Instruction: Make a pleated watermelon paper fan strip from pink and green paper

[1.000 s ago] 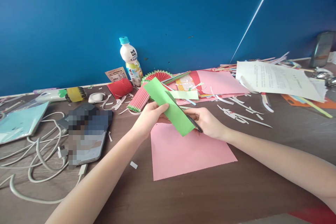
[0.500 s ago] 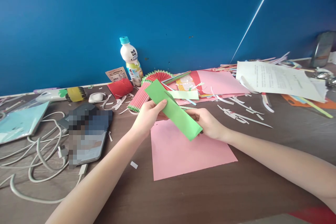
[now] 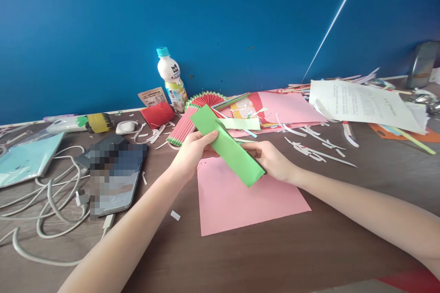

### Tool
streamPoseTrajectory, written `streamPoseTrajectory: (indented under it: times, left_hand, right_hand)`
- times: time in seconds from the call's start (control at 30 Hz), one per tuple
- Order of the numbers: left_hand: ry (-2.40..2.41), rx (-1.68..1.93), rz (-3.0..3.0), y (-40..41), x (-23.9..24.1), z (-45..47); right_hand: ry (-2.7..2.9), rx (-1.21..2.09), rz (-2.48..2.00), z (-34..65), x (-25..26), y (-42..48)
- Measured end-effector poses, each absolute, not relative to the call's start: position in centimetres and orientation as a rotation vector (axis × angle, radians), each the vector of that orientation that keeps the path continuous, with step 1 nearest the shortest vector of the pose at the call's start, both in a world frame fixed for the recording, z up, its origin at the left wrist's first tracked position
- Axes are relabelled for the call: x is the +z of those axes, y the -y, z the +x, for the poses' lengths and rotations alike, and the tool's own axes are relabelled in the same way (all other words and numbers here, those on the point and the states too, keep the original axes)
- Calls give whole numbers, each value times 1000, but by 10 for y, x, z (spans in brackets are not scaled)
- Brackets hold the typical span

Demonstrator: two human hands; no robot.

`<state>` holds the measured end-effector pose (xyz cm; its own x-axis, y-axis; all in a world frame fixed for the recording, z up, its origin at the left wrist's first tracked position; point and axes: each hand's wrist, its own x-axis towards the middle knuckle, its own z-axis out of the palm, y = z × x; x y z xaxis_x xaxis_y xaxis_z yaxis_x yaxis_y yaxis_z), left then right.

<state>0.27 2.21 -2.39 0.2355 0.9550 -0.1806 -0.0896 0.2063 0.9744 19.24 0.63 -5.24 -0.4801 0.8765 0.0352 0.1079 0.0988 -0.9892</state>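
My left hand (image 3: 192, 153) pinches a long green paper strip (image 3: 228, 149), thumb on its front, holding it slanted above the table. My right hand (image 3: 273, 161) is closed at the strip's lower right end, around a dark tool that looks like scissors (image 3: 258, 165), mostly hidden behind the green paper. Below both hands a pink paper sheet (image 3: 240, 201) lies flat on the brown table (image 3: 275, 256). Just behind the strip lies a folded red and green paper fan (image 3: 184, 130).
A drink bottle (image 3: 171, 78) stands at the blue wall. A phone (image 3: 113, 174), white cables (image 3: 51, 210) and a light blue pad (image 3: 24, 160) lie at the left. Pink and red sheets (image 3: 282, 107), printed white paper (image 3: 364, 103) and several white paper slivers (image 3: 316, 149) lie at the right.
The green strip has slid a little down and to the right between my hands, now covering more of the dark tool. Both hands stay almost in place.
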Motion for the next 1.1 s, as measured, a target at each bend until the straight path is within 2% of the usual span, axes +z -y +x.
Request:
streamPoseTrajectory:
  times: [1.1]
  left_hand:
    - [-1051, 807, 1106, -19, -27, 6]
  right_hand:
    - [1629, 1502, -986, 190, -54, -5]
